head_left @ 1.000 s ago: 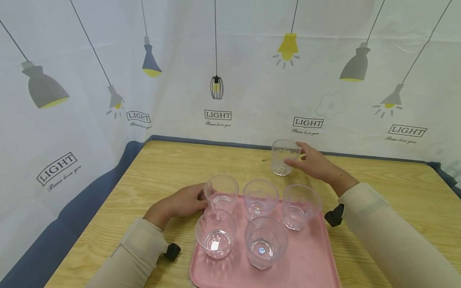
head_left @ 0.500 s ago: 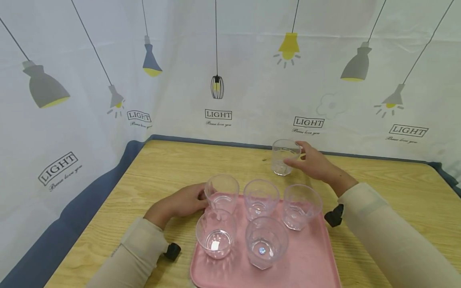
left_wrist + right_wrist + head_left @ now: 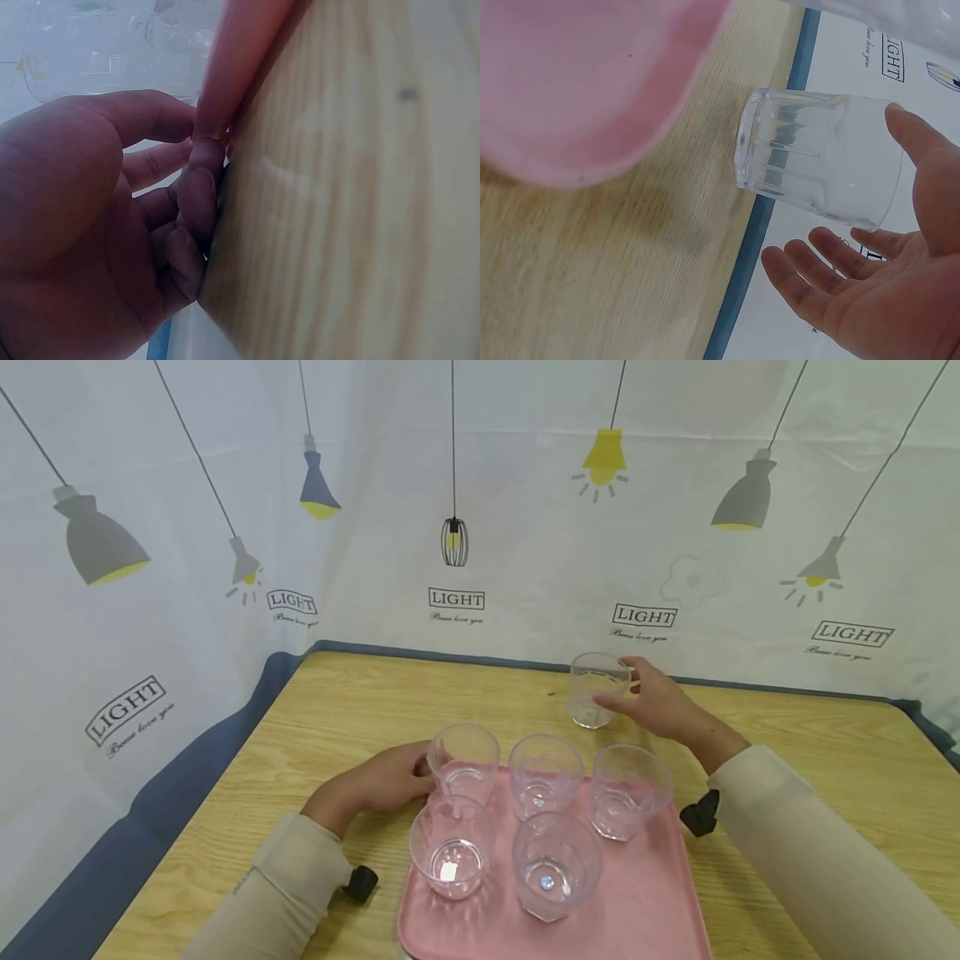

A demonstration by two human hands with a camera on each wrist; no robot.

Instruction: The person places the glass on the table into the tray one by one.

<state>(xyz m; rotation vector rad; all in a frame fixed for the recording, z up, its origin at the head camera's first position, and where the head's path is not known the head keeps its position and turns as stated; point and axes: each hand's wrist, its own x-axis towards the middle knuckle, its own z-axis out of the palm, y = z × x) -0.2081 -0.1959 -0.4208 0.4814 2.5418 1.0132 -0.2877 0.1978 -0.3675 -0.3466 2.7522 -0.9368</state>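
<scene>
My left hand (image 3: 386,777) is at the far left corner of a pink tray (image 3: 652,902); in the left wrist view its thumb and fingers pinch the tray's edge (image 3: 240,56). Near the back of the table, my right hand (image 3: 660,697) holds a clear cup (image 3: 588,693) by its rim, upright. In the right wrist view the thumb (image 3: 915,135) lies against one side of that rim and the index finger is at the other, while the remaining fingers stretch out apart from the cup. Whether its base touches the table I cannot tell.
Several clear cups stand upright on the tray, including a back left cup (image 3: 465,760), a front left cup (image 3: 450,860) and a right cup (image 3: 628,793). Behind the wooden table (image 3: 375,693) hangs a white cloth (image 3: 525,527) printed with lamps.
</scene>
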